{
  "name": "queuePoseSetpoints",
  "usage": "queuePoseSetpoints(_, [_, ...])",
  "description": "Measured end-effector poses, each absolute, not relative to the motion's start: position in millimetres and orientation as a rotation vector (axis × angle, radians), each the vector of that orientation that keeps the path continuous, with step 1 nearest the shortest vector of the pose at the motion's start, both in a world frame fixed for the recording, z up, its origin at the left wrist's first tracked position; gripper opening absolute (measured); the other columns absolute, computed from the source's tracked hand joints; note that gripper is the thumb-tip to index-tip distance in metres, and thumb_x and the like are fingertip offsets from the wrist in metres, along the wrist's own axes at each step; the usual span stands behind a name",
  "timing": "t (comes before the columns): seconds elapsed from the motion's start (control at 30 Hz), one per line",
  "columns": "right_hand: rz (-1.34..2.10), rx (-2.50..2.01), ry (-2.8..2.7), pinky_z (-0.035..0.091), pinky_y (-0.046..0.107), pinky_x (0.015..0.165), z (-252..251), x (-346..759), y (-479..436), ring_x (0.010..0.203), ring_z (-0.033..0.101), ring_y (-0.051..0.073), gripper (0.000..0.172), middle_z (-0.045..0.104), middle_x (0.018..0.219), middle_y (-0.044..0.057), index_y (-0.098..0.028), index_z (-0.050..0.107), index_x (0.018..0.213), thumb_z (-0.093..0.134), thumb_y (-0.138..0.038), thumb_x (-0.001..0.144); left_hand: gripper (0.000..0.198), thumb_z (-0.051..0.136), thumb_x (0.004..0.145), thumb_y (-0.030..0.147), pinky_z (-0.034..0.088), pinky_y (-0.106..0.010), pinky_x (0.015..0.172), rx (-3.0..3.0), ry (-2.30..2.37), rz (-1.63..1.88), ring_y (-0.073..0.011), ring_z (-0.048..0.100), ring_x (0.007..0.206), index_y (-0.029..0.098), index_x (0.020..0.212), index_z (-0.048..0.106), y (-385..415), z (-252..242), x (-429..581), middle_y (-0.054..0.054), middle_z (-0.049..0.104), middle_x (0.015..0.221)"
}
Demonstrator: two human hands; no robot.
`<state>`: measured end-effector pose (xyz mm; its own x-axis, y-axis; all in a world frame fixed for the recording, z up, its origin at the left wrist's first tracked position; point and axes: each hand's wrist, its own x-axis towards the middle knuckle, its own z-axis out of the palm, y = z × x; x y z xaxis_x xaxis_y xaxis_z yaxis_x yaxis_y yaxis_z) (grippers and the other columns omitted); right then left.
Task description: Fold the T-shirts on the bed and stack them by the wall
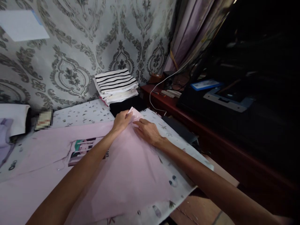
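A pink T-shirt [131,178] with a printed picture and lettering on its front lies spread over a white patterned sheet [187,165]. My left hand [122,121] is closed on the shirt's far corner, which sticks up between thumb and fingers. Just to the right, my right hand [148,130] has its fingers bent against the same corner, with the cloth at the fingertips. Part of the print is hidden behind my left forearm.
Beyond my hands, folded clothes [117,84] with a black-and-white striped one on top are stacked by the patterned wall. Black cloth [117,107] lies in front. Lilac clothing [6,137] is at left. A dark red wooden stand [168,101] with a white cable borders the right.
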<state>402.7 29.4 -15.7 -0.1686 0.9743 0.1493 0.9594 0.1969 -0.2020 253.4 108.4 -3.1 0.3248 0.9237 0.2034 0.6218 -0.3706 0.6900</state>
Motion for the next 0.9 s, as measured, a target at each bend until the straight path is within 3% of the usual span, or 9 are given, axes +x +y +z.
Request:
queuePoseSetpoints(0.17, [0.065, -2.162, -2.164, 0.047, 0.032, 0.076, -18, 399, 39, 0.114, 0.056, 0.026, 0.037, 0.058, 0.127, 0.015, -0.02, 0.059, 0.13, 0.038, -0.036, 0.104, 0.034, 0.043, 0.099, 0.037, 0.04, -0.029, 0.067, 2.222, 1.384, 0.646, -0.0185, 0.061, 0.074, 0.019, 0.083, 0.067, 92, -1, 256, -0.003, 0.067, 0.078])
queuePoseSetpoints(0.27, [0.021, -2.224, -2.068, 0.048, 0.033, 0.076, -23, 404, 40, 0.114, 0.055, 0.028, 0.04, 0.057, 0.123, 0.015, -0.02, 0.061, 0.129, 0.037, -0.039, 0.103, 0.029, 0.043, 0.1, 0.03, 0.048, -0.034, 0.086, 2.365, 1.299, 0.481, -0.0234, 0.066, 0.101, 0.02, 0.108, 0.069, 72, -4, 257, -0.008, 0.074, 0.108])
queuePoseSetpoints(0.4, [0.024, -2.209, -2.024, 0.049, 0.033, 0.075, -27, 417, 37, 0.112, 0.056, 0.028, 0.037, 0.058, 0.119, 0.014, -0.022, 0.066, 0.126, 0.042, -0.033, 0.1, 0.042, 0.049, 0.097, 0.027, 0.043, -0.038, 0.109, 2.479, 1.024, 0.365, -0.0247, 0.057, 0.129, 0.017, 0.137, 0.056, 48, -7, 248, -0.011, 0.062, 0.14])
queuePoseSetpoints(0.53, [0.02, -2.105, -1.912, 0.051, 0.037, 0.08, -31, 430, 41, 0.1, 0.061, 0.028, 0.044, 0.063, 0.111, 0.016, -0.015, 0.068, 0.126, 0.035, -0.022, 0.098, 0.048, 0.045, 0.101, 0.035, 0.036, -0.037, 0.118, 2.505, 0.852, 0.387, -0.022, 0.048, 0.14, 0.017, 0.145, 0.048, 46, -7, 213, -0.011, 0.053, 0.151])
queuePoseSetpoints(0.63, [-0.095, -1.851, -1.864, 0.051, 0.043, 0.093, -33, 427, 46, 0.108, 0.061, 0.029, 0.047, 0.065, 0.115, 0.018, -0.011, 0.067, 0.126, 0.032, -0.018, 0.095, 0.048, 0.035, 0.103, 0.037, 0.035, -0.039, 0.119, 2.48, 1.063, 0.443, -0.0226, 0.048, 0.14, 0.017, 0.145, 0.048, 62, -7, 175, -0.012, 0.053, 0.151])
queuePoseSetpoints(0.7, [-0.114, -1.64, -1.982, 0.048, 0.047, 0.103, -35, 417, 48, 0.122, 0.057, 0.03, 0.046, 0.064, 0.129, 0.017, -0.015, 0.065, 0.129, 0.034, -0.025, 0.097, 0.051, 0.031, 0.104, 0.037, 0.031, -0.041, 0.121, 2.453, 1.284, 0.428, -0.0246, 0.043, 0.144, 0.014, 0.147, 0.046, 73, -10, 150, -0.015, 0.049, 0.155])
queuePoseSetpoints(0.8, [-0.029, -1.468, -2.266, 0.038, 0.054, 0.115, -45, 401, 50, 0.141, 0.046, 0.03, 0.051, 0.052, 0.151, 0.015, -0.018, 0.057, 0.14, 0.038, -0.041, 0.098, 0.06, 0.029, 0.104, 0.043, 0.019, -0.049, 0.125, 2.408, 1.538, 0.226, -0.0279, 0.023, 0.155, 0.011, 0.154, 0.034, 81, -18, 123, -0.019, 0.029, 0.165])
queuePoseSetpoints(0.9, [0.058, -1.601, -2.375, 0.031, 0.056, 0.12, -61, 399, 53, 0.146, 0.04, 0.03, 0.064, 0.047, 0.155, 0.016, -0.015, 0.05, 0.147, 0.034, -0.052, 0.098, 0.071, 0.026, 0.102, 0.055, 0.007, -0.052, 0.126, 2.382, 1.55, 0.025, -0.026, 0.006, 0.158, 0.012, 0.159, 0.022, 80, -24, 108, -0.016, 0.011, 0.17])
